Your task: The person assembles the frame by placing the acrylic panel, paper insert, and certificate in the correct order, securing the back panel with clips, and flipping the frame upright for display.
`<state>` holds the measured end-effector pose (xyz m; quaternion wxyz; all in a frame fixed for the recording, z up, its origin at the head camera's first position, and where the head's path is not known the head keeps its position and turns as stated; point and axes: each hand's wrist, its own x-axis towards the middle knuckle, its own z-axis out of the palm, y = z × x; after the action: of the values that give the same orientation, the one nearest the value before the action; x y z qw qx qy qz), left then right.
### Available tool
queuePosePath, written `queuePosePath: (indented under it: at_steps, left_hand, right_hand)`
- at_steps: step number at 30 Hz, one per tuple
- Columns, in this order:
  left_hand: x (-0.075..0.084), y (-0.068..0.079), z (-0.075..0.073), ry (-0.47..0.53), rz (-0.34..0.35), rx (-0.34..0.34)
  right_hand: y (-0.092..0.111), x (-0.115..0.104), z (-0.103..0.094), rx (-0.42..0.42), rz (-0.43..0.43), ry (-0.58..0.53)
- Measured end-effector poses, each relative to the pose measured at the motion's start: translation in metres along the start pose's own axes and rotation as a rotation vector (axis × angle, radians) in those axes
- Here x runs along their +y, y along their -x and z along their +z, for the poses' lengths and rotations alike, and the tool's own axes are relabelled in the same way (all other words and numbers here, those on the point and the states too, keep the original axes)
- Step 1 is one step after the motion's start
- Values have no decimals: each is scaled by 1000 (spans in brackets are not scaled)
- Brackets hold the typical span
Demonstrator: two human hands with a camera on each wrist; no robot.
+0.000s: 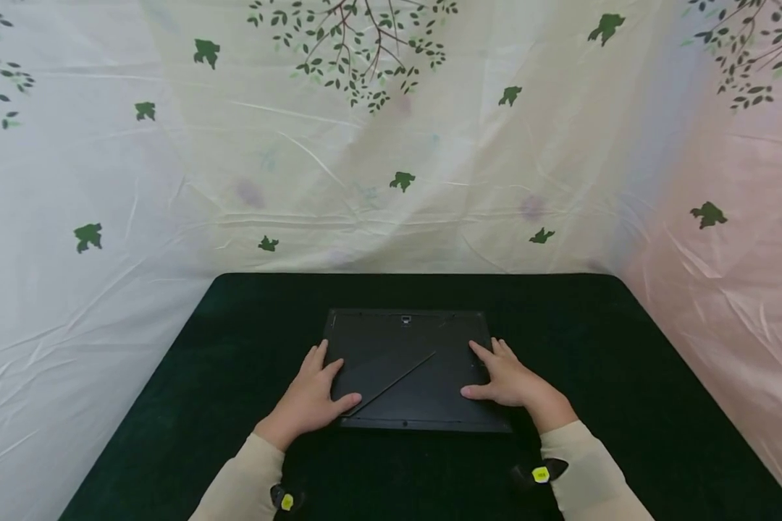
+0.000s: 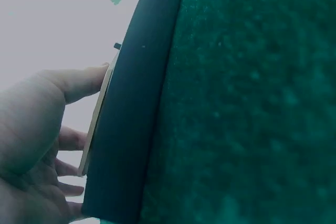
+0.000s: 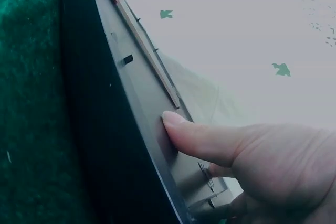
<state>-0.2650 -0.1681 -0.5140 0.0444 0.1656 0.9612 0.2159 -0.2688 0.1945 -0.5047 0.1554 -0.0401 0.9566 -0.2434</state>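
A black picture frame (image 1: 409,387) lies back side up on the dark green cloth, slightly skewed. A small metal hanger (image 1: 406,319) sits near its far edge, and a thin diagonal strip (image 1: 394,382) stands out from its back, like a stand leg. My left hand (image 1: 309,401) holds the frame's left side, thumb on the backing by the strip's near end and other fingers along the edge. At the right side, my right hand (image 1: 511,380) grips likewise, its thumb and forefinger on the backing. Its other fingers are partly hidden beyond the edge.
A table with rounded far corners carries the green cloth (image 1: 254,318). Pale fabric walls (image 1: 339,195) printed with leaves and birds stand behind it and on both sides. A dark band with a yellow tag (image 1: 541,475) sits at the right wrist.
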Motion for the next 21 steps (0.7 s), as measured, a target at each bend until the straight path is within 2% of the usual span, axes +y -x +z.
queuePosePath:
  at_steps: [4, 7, 10, 15, 18, 21]
  left_hand:
    - [7, -6, 1, -98, 114, -34]
    - [11, -8, 1, -114, 152, -89]
    - [12, -6, 2, -138, 166, -115]
    - [14, -5, 4, -179, 191, -99]
    - [16, -6, 4, -186, 187, -83]
    - [18, -7, 3, -188, 172, -76]
  right_hand:
    - [1, 3, -1, -8, -2, 10]
    - [1, 2, -1, -16, -13, 13]
    - [1, -1, 0, -23, -16, 33]
    - [4, -1, 1, -15, 3, 92]
    - [6, 2, 3, 24, -25, 109]
    - [9, 5, 6, 98, -97, 132]
